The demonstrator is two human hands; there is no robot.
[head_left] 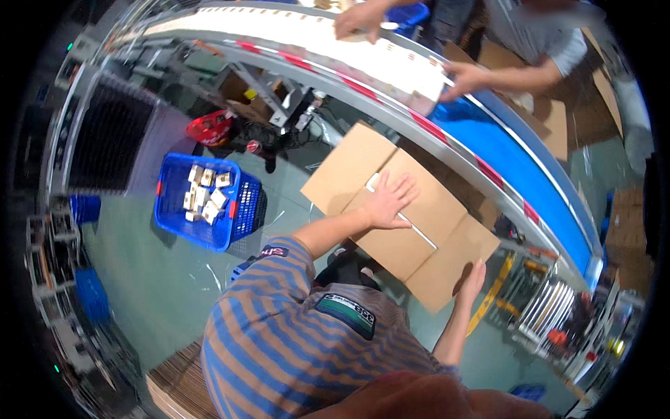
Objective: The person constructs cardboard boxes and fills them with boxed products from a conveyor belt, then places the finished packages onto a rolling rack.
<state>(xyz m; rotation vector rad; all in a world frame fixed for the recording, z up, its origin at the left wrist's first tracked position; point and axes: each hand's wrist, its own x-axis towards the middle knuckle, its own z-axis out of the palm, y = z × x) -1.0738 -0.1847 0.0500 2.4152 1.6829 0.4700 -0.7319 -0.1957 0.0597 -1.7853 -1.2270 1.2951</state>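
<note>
A brown cardboard box (426,188) sits in front of me, beside the conveyor. Its two long top flaps nearly meet along a pale slit, and end flaps stick out at its left and right. Flat on the top, across that slit, lies my left hand (392,201) with its fingers spread. My right hand (472,281) rests against the outer edge of the right end flap (447,269), fingers stretched out and holding nothing. The inside of the box is hidden.
Over a conveyor with a blue belt (516,164), a co-worker's hands (464,80) touch a row of white cartons (401,66). A blue basket (241,188) of small cartons and a red basket (209,128) stand left. Stacked flat cardboard (181,380) lies lower left.
</note>
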